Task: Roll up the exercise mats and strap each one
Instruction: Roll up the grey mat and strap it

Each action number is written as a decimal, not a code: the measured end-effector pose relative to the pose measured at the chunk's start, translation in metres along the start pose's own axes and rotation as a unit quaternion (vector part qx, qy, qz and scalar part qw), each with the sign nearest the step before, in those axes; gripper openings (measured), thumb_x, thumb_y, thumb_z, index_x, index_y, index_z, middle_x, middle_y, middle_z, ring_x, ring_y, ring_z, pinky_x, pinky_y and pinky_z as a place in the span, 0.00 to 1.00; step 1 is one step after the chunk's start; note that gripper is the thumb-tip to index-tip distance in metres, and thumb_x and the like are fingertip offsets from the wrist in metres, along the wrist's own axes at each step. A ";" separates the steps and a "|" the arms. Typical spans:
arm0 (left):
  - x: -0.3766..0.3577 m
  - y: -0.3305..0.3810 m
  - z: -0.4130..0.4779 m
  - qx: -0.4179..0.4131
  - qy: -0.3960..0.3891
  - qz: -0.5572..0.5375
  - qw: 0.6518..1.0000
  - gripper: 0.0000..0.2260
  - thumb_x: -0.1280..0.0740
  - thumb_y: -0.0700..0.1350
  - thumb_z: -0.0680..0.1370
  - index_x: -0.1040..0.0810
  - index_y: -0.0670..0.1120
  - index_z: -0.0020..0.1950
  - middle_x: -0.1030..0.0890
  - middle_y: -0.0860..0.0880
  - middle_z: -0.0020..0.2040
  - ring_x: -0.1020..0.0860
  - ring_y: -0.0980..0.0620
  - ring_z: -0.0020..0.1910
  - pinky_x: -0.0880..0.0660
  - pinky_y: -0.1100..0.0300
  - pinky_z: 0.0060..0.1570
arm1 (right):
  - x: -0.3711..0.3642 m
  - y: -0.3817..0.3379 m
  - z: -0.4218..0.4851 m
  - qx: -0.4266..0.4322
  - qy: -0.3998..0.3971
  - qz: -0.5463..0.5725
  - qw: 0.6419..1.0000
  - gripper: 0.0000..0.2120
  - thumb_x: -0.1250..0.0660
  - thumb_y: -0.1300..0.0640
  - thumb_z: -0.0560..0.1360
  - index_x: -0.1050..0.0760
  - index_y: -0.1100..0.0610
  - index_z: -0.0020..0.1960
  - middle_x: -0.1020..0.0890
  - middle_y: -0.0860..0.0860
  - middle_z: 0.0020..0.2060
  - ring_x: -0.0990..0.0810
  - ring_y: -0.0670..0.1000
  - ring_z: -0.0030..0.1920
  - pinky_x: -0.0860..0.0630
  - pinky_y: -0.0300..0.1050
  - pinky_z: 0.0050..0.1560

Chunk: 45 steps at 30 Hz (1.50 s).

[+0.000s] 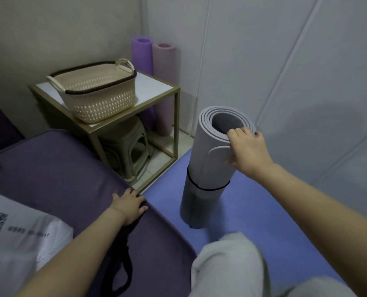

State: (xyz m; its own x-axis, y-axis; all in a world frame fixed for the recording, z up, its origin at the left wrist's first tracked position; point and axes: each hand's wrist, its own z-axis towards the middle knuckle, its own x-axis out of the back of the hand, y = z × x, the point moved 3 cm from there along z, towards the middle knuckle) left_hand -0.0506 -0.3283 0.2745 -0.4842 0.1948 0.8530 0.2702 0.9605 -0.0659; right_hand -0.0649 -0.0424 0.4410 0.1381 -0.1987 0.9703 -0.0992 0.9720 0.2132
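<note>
A rolled grey mat (pixel 208 159) stands upright on a blue mat (pixel 264 211) that lies flat on the floor. A thin black strap (pixel 208 189) circles the roll about halfway down. My right hand (pixel 245 147) grips the roll's top rim, fingers hooked over the edge and thumb on the outer flap. My left hand (pixel 129 203) rests flat on the edge of a dark purple cushion (pixel 60 168), fingers spread. Another black strap (pixel 122 266) lies on the cushion below my left wrist.
A gold-framed side table (pixel 169 91) holds a cream basket (pixel 97 93), with a stool (pixel 126 151) beneath it. Two rolled purple mats (pixel 154 61) stand in the corner behind. White walls close in on the right. My knee in light trousers (pixel 231 264) is at the bottom.
</note>
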 end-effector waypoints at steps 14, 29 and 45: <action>0.211 -0.014 0.126 0.014 0.179 0.024 0.983 0.26 0.41 0.45 0.80 0.47 0.51 0.77 0.45 0.43 0.76 0.52 0.42 0.76 0.50 0.42 0.73 | 0.012 0.074 0.182 -0.022 0.037 0.025 0.999 0.31 0.26 0.48 0.69 0.35 0.57 0.66 0.28 0.55 0.63 0.34 0.56 0.66 0.36 0.55 0.63; 0.295 -0.036 0.322 0.030 0.223 -0.042 0.974 0.23 0.48 0.43 0.83 0.49 0.51 0.78 0.45 0.49 0.77 0.43 0.46 0.75 0.42 0.50 0.71 | -0.068 0.075 0.413 0.002 0.138 0.073 0.988 0.27 0.28 0.54 0.72 0.35 0.59 0.66 0.28 0.56 0.62 0.35 0.57 0.67 0.39 0.59 0.68; 0.297 -0.033 0.355 0.004 0.311 0.018 0.950 0.19 0.51 0.54 0.83 0.42 0.54 0.74 0.38 0.51 0.73 0.39 0.48 0.70 0.40 0.46 0.68 | -0.103 0.029 0.517 0.020 0.092 0.069 0.993 0.37 0.42 0.69 0.77 0.62 0.60 0.77 0.55 0.57 0.77 0.43 0.66 0.72 0.30 0.55 0.61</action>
State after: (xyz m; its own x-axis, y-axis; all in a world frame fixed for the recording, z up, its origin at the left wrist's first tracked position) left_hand -0.4982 -0.2319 0.3461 0.1113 0.0742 0.9910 0.2702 0.9574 -0.1020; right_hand -0.5916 -0.0586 0.4063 0.2978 -0.0336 0.9541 -0.1679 0.9820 0.0870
